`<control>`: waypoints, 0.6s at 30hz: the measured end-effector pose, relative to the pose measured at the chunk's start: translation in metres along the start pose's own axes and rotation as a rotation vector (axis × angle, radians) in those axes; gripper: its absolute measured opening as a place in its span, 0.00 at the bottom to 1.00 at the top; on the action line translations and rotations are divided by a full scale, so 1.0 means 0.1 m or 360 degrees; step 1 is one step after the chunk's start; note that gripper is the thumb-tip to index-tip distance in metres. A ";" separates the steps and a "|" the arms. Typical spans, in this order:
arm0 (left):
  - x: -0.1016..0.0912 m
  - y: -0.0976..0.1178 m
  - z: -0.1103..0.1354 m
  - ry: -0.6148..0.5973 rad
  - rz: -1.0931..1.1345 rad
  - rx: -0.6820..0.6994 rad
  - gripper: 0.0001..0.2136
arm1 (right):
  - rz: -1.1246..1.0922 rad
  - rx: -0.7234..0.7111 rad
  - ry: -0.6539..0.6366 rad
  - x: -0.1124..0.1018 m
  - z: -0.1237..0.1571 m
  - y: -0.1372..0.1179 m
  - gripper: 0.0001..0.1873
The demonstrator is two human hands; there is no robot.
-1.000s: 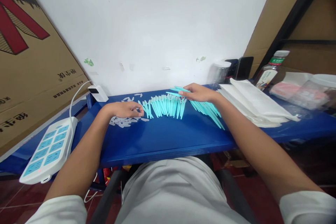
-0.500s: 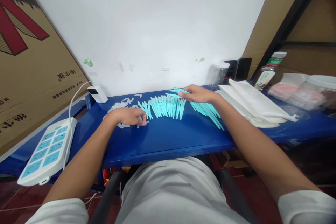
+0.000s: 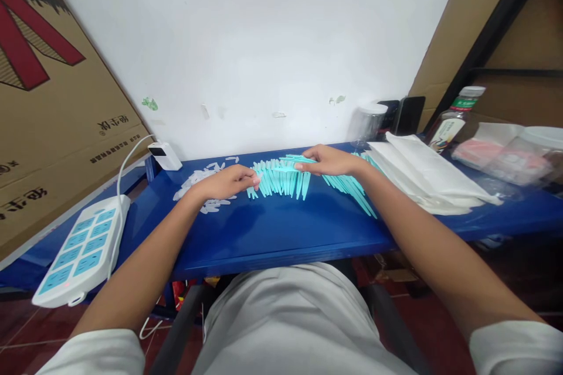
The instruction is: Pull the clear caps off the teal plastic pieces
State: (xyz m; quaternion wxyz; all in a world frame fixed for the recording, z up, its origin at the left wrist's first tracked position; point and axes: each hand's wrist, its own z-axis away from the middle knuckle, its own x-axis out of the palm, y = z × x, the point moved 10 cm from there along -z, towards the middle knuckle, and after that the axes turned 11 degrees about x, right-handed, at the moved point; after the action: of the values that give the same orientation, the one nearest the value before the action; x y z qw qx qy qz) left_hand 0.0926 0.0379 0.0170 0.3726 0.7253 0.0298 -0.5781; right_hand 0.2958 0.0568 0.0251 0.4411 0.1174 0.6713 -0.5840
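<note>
My right hand (image 3: 328, 161) is closed around several turquoise eyebrow razors (image 3: 290, 159), which point left above the row. With fingertips pinched together, my left hand (image 3: 233, 180) has a small pale piece at its tips, apparently a translucent blade cap; the fingers partly cover it. Between and below the hands lies a fanned row of turquoise razors with pale tops (image 3: 284, 183). Loose translucent caps (image 3: 196, 177) are scattered behind and around my left hand. More turquoise razors (image 3: 352, 187) lie in a bundle under my right wrist.
White flat packets (image 3: 426, 173) lie on the blue table (image 3: 281, 237) at right, near a bottle (image 3: 455, 120) and plastic jars. A power strip (image 3: 83, 249) and a small white device (image 3: 165, 156) with a cable are at left. A white wall stands behind.
My left hand has moved right and slightly up from the loose caps to the left end of the row. The razors in my right hand now reach lower over the row.
</note>
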 end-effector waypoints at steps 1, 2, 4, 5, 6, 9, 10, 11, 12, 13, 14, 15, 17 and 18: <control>0.01 -0.01 -0.01 0.0022 -0.0021 0.0005 0.25 | 0.0006 -0.0003 -0.0009 0.02 -0.01 0.00 0.31; 0.02 -0.02 -0.03 0.0044 -0.0044 0.0010 0.25 | 0.0013 -0.0006 -0.0019 0.03 -0.01 0.00 0.31; 0.03 -0.01 -0.05 0.0084 -0.0087 0.0026 0.25 | 0.0026 -0.0017 -0.0034 0.06 -0.03 0.00 0.31; 0.03 0.01 -0.05 0.0101 -0.0108 0.0031 0.25 | 0.0030 -0.0025 -0.0036 0.07 -0.04 0.00 0.31; 0.03 0.04 -0.06 0.0120 -0.0130 0.0032 0.25 | 0.0032 -0.0034 -0.0038 0.07 -0.04 0.00 0.31; -0.02 0.14 -0.06 0.0199 -0.0266 0.0032 0.25 | 0.0037 -0.0050 -0.0046 0.08 -0.05 0.01 0.30; -0.05 0.17 -0.06 0.0230 -0.0354 0.0030 0.24 | 0.0037 -0.0051 -0.0047 0.08 -0.05 0.01 0.30; -0.07 0.19 -0.06 0.0261 -0.0472 0.0018 0.23 | 0.0032 -0.0049 -0.0048 0.07 -0.04 0.01 0.30; -0.09 0.19 -0.05 0.0290 -0.0617 -0.0009 0.22 | 0.0022 -0.0046 -0.0050 0.07 -0.04 0.01 0.30; -0.11 0.19 -0.05 0.0318 -0.0777 -0.0046 0.22 | 0.0005 -0.0041 -0.0053 0.07 -0.03 0.01 0.30; -0.12 0.18 -0.05 0.0342 -0.0938 -0.0085 0.21 | -0.0017 -0.0034 -0.0061 0.07 -0.03 0.01 0.30; -0.13 0.17 -0.04 0.0362 -0.1086 -0.0117 0.21 | -0.0043 -0.0027 -0.0073 0.07 -0.03 0.01 0.30; -0.13 0.18 -0.04 0.0382 -0.1305 -0.0148 0.22 | -0.0100 -0.0016 -0.0105 0.08 -0.03 0.02 0.30; -0.12 0.20 -0.04 0.0383 -0.1379 -0.0151 0.22 | -0.0127 -0.0009 -0.0121 0.08 -0.03 0.02 0.30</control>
State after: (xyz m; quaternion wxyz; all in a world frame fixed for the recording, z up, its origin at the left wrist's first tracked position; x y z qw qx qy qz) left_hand 0.1014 0.0312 0.0379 0.1230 0.6900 0.4002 -0.5904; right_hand 0.2911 0.0568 0.0175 0.4430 0.0668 0.6599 -0.6032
